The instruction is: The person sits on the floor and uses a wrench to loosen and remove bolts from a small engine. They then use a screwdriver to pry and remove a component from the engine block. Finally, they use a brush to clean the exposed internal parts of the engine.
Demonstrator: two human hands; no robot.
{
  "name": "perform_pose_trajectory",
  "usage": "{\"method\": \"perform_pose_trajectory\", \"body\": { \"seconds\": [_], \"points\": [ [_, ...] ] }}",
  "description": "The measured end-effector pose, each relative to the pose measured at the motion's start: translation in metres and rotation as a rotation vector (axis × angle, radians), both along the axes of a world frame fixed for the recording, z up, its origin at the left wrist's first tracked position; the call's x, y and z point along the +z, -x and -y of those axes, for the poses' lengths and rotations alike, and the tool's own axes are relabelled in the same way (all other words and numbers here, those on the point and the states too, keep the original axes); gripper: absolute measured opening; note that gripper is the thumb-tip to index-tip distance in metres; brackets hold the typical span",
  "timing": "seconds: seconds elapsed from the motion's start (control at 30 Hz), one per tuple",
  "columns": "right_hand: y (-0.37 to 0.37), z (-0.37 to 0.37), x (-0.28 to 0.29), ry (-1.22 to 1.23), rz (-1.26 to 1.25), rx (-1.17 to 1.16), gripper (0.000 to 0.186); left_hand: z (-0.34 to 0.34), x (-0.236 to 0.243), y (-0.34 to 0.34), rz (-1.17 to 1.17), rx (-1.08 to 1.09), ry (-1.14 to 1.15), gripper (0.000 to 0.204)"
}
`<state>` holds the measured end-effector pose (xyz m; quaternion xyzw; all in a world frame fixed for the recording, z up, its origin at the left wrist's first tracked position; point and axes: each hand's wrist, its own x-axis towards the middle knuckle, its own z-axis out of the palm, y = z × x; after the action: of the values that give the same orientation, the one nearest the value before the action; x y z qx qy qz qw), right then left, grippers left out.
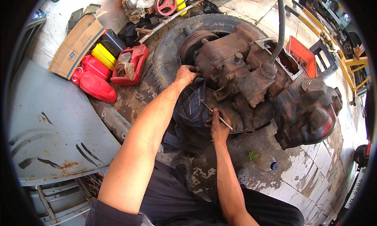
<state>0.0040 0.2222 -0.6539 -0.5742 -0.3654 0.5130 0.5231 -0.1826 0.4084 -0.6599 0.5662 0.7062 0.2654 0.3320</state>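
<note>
Gearbox point(222, 61) — lumpy metal (tyre point(164, 59) beneath)

Brightly lit tiled floor point(288, 191), pale, worn (darkened in patches); yellow metal frame point(356, 62) at far right.

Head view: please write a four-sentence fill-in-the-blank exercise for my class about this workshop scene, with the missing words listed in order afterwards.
1. The person's ____ hand holds a thin metal rod.
2. A large rubber ____ lies beneath the rusty metal housing.
3. The clear plastic bottle on the floor has a ____ cap.
4. The spoked wheel near the top is ____.

Missing words: right; tire; blue; red.
</note>
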Motion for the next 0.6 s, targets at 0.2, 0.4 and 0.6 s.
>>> {"method": "perform_pose_trajectory", "body": {
  "seconds": [0.2,0.4,0.6],
  "points": [
    [-0.002,-0.001,-0.001,-0.002,0.023,-0.003,0.029,0.004,0.017,-0.012,-0.064,0.014,0.084,0.045],
    [0.0,0.0,-0.003,-0.012,0.021,0.002,0.03,-0.003,0.003,-0.004,-0.073,-0.017,0.084,0.035],
    [0.0,0.0,0.003,-0.006,-0.004,-0.011,0.03,-0.008,-0.001,0.001,-0.078,-0.094,0.185,0.033]
  ]
}}
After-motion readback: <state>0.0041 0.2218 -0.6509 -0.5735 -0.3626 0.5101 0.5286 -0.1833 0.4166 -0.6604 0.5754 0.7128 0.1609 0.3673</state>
